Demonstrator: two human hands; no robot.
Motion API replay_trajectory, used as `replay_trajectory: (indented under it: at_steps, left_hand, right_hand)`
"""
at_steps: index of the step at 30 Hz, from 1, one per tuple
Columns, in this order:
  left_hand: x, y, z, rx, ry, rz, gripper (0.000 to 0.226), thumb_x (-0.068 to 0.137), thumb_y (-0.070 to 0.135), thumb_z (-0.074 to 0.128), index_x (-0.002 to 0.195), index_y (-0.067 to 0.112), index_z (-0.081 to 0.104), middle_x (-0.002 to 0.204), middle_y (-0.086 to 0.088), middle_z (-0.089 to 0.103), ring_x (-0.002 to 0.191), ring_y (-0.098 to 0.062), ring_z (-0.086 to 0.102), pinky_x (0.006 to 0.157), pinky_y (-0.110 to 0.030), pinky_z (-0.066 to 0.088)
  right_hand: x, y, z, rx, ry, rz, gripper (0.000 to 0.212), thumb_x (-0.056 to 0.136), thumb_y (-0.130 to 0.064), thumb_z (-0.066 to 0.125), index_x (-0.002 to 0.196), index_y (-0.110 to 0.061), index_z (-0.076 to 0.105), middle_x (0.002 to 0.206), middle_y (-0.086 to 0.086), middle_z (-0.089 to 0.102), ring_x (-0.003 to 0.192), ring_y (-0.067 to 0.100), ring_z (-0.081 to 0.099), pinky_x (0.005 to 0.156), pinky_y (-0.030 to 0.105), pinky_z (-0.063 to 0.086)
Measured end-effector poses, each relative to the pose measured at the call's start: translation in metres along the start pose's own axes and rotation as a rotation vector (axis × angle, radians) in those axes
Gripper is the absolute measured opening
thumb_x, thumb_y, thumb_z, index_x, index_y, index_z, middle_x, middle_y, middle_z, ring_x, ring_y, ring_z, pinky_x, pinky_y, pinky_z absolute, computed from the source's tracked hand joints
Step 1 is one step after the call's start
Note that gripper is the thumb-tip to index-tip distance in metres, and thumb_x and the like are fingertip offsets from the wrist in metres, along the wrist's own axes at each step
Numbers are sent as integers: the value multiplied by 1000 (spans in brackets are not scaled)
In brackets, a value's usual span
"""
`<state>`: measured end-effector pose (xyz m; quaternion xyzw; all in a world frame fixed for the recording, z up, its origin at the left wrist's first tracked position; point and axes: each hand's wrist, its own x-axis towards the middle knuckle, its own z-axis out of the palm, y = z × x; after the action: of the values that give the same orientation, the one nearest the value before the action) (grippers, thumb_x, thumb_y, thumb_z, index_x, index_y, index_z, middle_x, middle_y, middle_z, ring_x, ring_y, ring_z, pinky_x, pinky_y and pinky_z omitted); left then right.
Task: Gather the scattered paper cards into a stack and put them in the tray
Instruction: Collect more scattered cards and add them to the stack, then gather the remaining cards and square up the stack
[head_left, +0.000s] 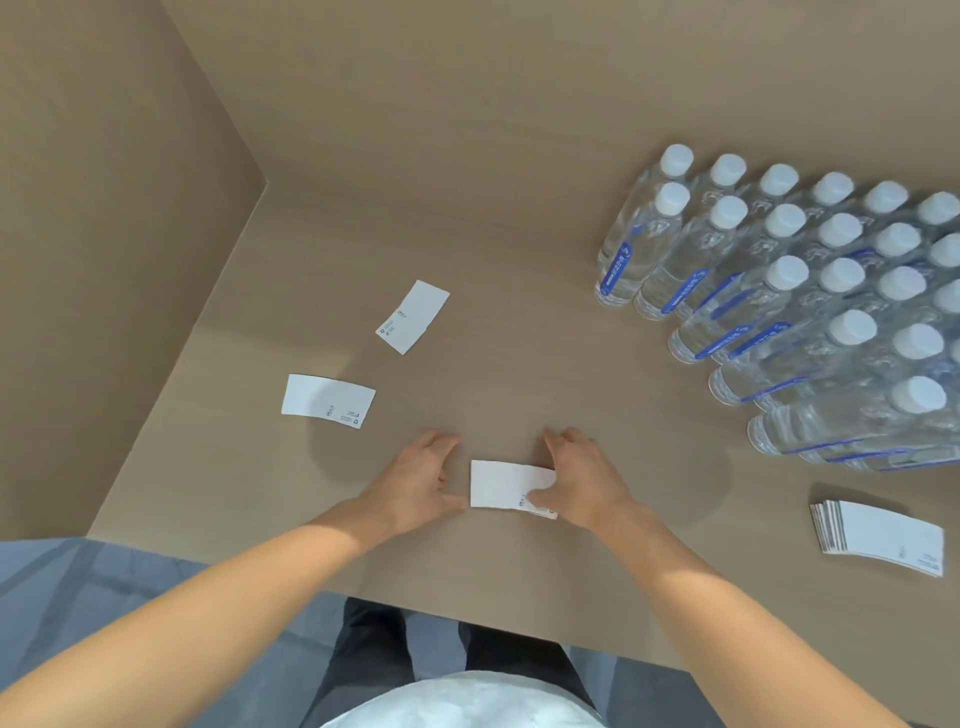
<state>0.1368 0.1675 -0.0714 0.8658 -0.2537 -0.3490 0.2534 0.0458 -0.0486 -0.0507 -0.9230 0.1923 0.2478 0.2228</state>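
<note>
A white paper card (506, 484) lies flat near the front edge of a tan table (519, 338), framed by a person's two bare hands. The right hand (582, 478) rests on the card's right end, thumb pressed on its printed corner and fingers curled over the far edge; the left hand (415, 480) is spread open just beside the card's left edge, its thumb tip at the near corner, gripping nothing. Two more cards lie apart to the left: one (328, 401) flat and slightly curved, another (413, 317) angled farther back. A fanned stack of cards (883, 538) sits well to the right near the table's edge. Behind it, rows of clear water bottles (789, 291) with white caps crowd the table's right side.
</note>
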Motion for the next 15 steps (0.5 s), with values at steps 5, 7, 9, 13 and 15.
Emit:
replay_trajectory:
  at_steps: [5, 7, 9, 13, 15]
  left_hand:
    - [-13, -54, -57, 73, 71, -29, 58, 80, 24, 75, 132, 18, 50, 115, 10, 40, 90, -11, 59, 93, -29, 52]
    - [-16, -76, -82, 118, 85, -27, 55, 79, 20, 75, 129, 16, 53, 120, 3, 45, 88, -12, 59, 92, -28, 51]
    - [-16, -97, -108, 150, 91, -32, 57, 80, 19, 74, 133, 14, 51, 125, 0, 45, 87, -14, 57, 92, -28, 50]
    - [-14, -136, -147, 178, 110, -35, 57, 81, 19, 72, 134, 14, 50, 119, 1, 44, 87, -15, 54, 93, -30, 50]
    - [-12, -152, -160, 209, 117, -24, 54, 80, 20, 72, 131, 16, 52, 105, 5, 43, 86, -15, 54, 89, -32, 52]
  right_hand:
    - [24, -65, 6, 117, 78, -103, 32, 78, -24, 69, 104, -9, 59, 106, 8, 54, 103, 29, 54, 83, 38, 52]
    - [31, -102, 13, 157, 60, -150, 29, 76, -21, 69, 101, -7, 61, 105, 9, 55, 101, 29, 56, 83, 37, 52]
    - [37, -137, 21, 160, 58, -171, 28, 76, -22, 68, 100, -8, 61, 105, 9, 54, 100, 28, 55, 82, 35, 52]
    - [52, -190, 31, 162, 72, -160, 28, 78, -22, 67, 103, -10, 61, 105, 7, 53, 101, 27, 55, 80, 33, 51]
    - [59, -210, 34, 150, 91, -160, 35, 79, -22, 67, 113, -12, 62, 108, 7, 54, 105, 27, 55, 83, 35, 52]
